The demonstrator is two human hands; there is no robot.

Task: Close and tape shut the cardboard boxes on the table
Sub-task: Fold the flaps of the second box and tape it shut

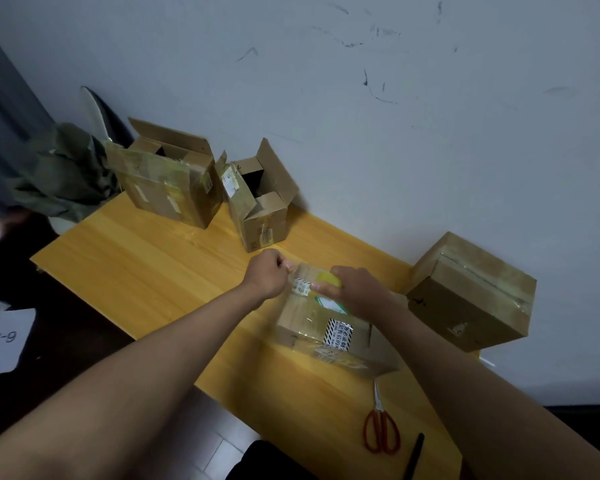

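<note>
My left hand (269, 271) is closed, pinching the tape's free end; my right hand (352, 292) grips the yellow tape roll (329, 279) on top of the box (326, 327) under both hands. The stretched tape could twist or stick to itself if I slacken. The table (146, 265) is bare left of my left hand. Scissors (380, 427) lie nearer me than my right hand, by the edge. Two open boxes (257, 199) wait beyond my left hand.
</note>
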